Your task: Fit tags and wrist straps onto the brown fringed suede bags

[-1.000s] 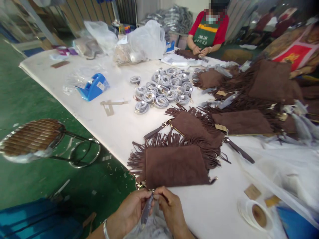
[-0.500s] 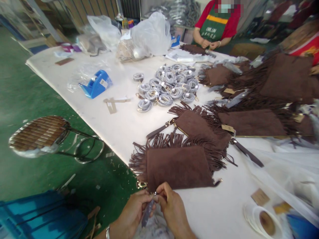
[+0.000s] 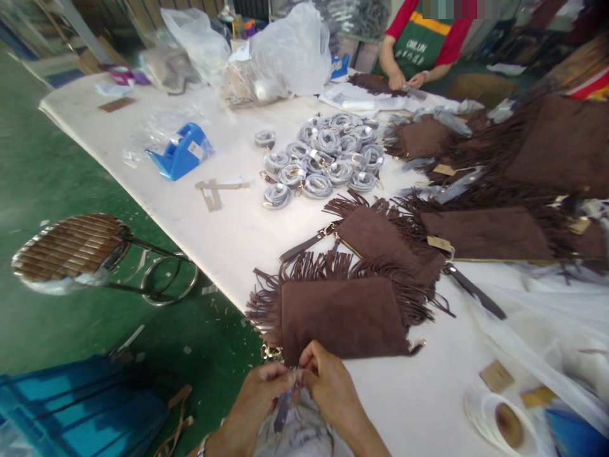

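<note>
white counter [image 3: 200, 235] runs long across a green-floored workroom, strewn with brown fringed bags [image 3: 480, 231], a heap of coiled grey straps [image 3: 323, 158] and a blue tape dispenser [image 3: 183, 151]; a person in a green apron [image 3: 413, 51] works at the far end. at the near edge the left hand [image 3: 259, 390] and right hand [image 3: 328, 384] meet, each grip pinched narrow on the end of a dark strap [image 3: 282, 409], just below the nearest bag [image 3: 340, 314] and beside the gold ring [image 3: 271, 351] at its corner. the step in hand looks like fitting strap end to hardware; it calls, i judge, for steady fingertips and lining the strap's end up with the ring.
</note>
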The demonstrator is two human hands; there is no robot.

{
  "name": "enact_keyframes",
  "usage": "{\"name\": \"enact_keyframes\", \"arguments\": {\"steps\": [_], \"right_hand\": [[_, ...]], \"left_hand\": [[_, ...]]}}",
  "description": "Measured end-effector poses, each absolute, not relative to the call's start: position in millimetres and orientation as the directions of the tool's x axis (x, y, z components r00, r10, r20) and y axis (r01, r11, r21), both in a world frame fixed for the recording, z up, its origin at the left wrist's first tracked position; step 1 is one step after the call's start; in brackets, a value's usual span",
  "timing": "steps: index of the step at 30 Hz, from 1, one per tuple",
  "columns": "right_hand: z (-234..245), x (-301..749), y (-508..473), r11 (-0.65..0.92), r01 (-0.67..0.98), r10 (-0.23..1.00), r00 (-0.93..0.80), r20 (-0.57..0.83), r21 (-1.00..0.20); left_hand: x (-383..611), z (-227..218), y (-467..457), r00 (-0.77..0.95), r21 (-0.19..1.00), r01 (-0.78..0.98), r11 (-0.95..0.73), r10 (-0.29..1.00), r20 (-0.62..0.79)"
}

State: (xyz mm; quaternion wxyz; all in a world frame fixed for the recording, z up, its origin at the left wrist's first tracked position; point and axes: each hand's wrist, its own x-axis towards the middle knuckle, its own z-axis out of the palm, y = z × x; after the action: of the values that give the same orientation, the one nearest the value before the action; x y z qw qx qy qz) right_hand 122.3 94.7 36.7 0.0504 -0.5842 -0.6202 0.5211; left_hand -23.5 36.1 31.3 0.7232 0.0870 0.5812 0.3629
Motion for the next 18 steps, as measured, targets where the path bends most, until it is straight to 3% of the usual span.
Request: {"name": "enact_keyframes", "arguments": {"steps": [3,10,18], "right_hand": [[38,121,96,-0.2,0.694,0.777,-0.317,-0.543,-0.691],[41,125,92,-0.171,0.652,0.797,-0.349,-0.493,-0.738],[47,131,90,-0.134,0.612,0.793,-0.405,-0.455,-0.779]], "left_hand": [[-22,31,37,0.017,0.547,-0.418,0.725,0.608,-0.793],[-21,24,38,0.07,0.381,-0.565,0.732,0.502,-0.862],[-21,16,37,0.127,0.311,-0.649,0.694,0.501,-0.856]]}}
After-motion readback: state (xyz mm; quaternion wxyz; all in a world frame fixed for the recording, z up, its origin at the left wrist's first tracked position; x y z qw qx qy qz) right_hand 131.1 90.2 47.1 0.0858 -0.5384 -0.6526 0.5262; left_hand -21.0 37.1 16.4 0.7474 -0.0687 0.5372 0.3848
